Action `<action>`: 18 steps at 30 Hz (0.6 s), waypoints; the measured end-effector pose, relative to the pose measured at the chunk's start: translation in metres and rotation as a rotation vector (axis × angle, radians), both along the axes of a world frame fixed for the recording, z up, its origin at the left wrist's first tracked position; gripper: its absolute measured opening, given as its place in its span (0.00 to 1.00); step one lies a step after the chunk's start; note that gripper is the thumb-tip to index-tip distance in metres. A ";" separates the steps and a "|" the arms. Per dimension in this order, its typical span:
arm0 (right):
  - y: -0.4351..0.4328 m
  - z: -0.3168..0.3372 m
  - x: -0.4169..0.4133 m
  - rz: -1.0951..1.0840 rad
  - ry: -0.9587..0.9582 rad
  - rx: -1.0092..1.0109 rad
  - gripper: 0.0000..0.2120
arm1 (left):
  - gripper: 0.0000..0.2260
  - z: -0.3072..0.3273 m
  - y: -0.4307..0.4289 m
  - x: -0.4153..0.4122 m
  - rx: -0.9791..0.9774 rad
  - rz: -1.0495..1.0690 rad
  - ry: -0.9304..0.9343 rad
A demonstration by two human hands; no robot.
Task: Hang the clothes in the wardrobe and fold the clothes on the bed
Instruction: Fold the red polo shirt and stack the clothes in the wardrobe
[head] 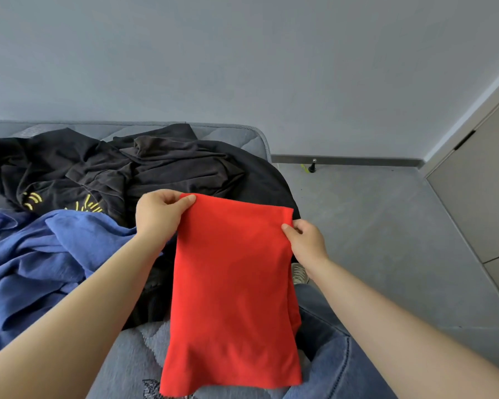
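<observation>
Left hand (159, 217) and right hand (306, 243) each pinch a top corner of the folded red garment (231, 295); uneven tension risks its layers slipping apart.

Brightness: soft, even daylight; the wall (242, 53) reads cool grey.
Source: diffuse, direction unclear.
Shadows: faint; the black clothes (156, 168) at 10 o'clock lose fold detail.
Colour: the red cloth (231, 283) is strongly saturated.
Distortion: wide-angle bending; the cabinet front (478, 197) at 3 o'clock leans.
Sharpness: centre crisp, edges softer.
</observation>
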State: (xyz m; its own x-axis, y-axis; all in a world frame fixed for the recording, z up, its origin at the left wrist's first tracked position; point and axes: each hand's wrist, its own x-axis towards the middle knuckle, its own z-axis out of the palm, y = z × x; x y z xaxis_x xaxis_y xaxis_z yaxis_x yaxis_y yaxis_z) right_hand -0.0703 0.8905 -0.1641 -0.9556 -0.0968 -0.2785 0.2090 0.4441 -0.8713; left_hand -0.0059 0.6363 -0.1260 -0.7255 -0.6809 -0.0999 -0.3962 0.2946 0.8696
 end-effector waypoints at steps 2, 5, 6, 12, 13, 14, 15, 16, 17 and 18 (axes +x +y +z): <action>-0.005 0.001 0.000 -0.044 0.042 0.000 0.10 | 0.07 -0.002 -0.004 -0.003 0.000 0.009 -0.027; -0.012 0.002 0.001 -0.094 -0.049 -0.026 0.12 | 0.18 -0.011 0.004 0.001 -0.035 -0.006 -0.230; -0.013 0.003 0.003 -0.096 -0.080 -0.026 0.15 | 0.21 -0.013 0.009 0.007 -0.032 -0.008 -0.287; -0.006 -0.004 0.041 0.009 -0.205 -0.048 0.23 | 0.25 -0.027 0.031 0.067 0.374 -0.102 -0.324; -0.006 -0.004 0.047 0.024 -0.195 -0.050 0.21 | 0.24 -0.028 0.037 0.072 0.488 -0.116 -0.324; -0.006 -0.004 0.052 0.028 -0.166 -0.056 0.18 | 0.23 -0.028 0.044 0.076 0.568 -0.107 -0.311; -0.006 -0.002 0.057 0.019 -0.119 -0.066 0.14 | 0.21 -0.027 0.050 0.078 0.595 -0.088 -0.281; -0.006 0.002 0.060 -0.003 -0.056 -0.080 0.12 | 0.19 -0.025 0.054 0.077 0.574 -0.072 -0.240; -0.007 0.007 0.063 -0.028 0.010 -0.092 0.11 | 0.17 -0.022 0.057 0.076 0.533 -0.066 -0.197; -0.008 0.014 0.065 -0.048 0.071 -0.100 0.10 | 0.15 -0.017 0.058 0.075 0.490 -0.073 -0.153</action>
